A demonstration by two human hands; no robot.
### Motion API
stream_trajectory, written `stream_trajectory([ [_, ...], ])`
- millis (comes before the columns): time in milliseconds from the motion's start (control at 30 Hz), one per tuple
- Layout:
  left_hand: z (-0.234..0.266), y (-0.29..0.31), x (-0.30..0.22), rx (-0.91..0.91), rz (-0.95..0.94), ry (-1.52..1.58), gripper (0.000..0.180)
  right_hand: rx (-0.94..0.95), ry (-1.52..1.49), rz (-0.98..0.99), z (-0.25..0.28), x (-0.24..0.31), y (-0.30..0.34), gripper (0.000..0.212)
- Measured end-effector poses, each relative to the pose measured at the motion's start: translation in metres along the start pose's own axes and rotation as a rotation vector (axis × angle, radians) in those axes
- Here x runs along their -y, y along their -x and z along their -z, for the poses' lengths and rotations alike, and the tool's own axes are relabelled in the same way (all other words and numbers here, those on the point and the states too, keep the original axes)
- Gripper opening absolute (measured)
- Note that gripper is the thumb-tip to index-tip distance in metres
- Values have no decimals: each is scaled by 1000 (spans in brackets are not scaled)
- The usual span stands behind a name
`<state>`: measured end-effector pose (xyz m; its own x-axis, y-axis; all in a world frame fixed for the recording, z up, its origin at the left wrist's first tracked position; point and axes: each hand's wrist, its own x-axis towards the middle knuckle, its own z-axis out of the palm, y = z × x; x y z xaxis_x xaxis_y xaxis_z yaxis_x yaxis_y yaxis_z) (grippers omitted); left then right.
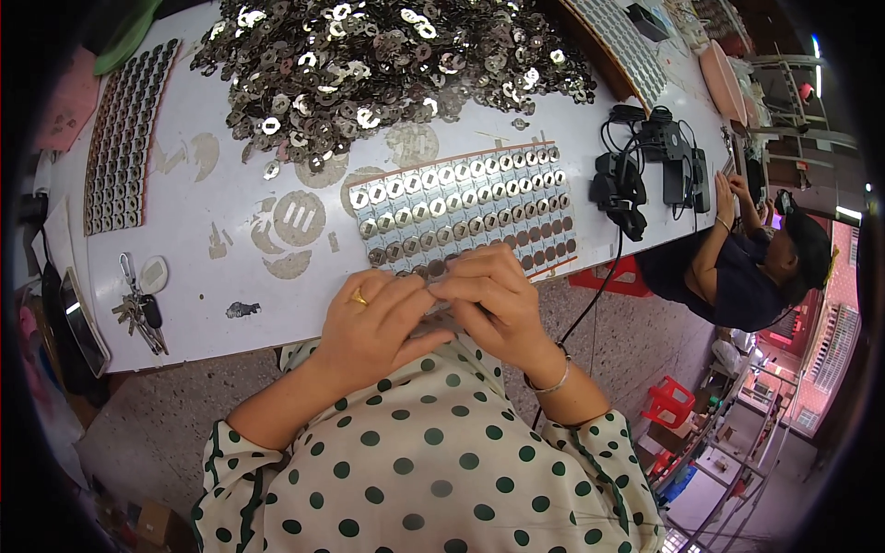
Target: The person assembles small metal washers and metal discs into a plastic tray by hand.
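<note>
A board (461, 205) with rows of small round metal pieces lies at the table's front edge. Pieces in the far rows show slotted centres; many at the near right look plain and dark. Both my hands meet at the board's near edge. My left hand (376, 318), with a gold ring, has its fingers bent and pressed together over the nearest row. My right hand (493, 293) is closed beside it, its fingertips almost touching the left ones. Whatever the fingertips grip is hidden by the fingers.
A big heap of loose metal pieces (396, 74) covers the table's far side. Similar filled boards stand at the left (131, 138) and far right (618, 41). Keys (138, 309), a phone (85, 323) and black adapters with cables (650, 166) lie about. Another person (737, 267) works at the right.
</note>
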<state>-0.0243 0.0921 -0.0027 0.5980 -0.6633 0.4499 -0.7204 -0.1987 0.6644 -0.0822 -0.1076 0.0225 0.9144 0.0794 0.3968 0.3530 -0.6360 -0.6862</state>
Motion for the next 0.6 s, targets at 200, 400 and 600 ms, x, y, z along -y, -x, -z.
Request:
stream_trajectory([
  [200, 15, -3, -6, 76, 139, 245, 32, 235, -193, -162, 14, 19, -4, 43],
  [400, 18, -9, -10, 5, 109, 229, 15, 209, -312, -244, 15, 23, 1, 42],
  [600, 21, -5, -9, 48, 173, 396, 16, 80, -470, -344, 10, 18, 2, 18],
])
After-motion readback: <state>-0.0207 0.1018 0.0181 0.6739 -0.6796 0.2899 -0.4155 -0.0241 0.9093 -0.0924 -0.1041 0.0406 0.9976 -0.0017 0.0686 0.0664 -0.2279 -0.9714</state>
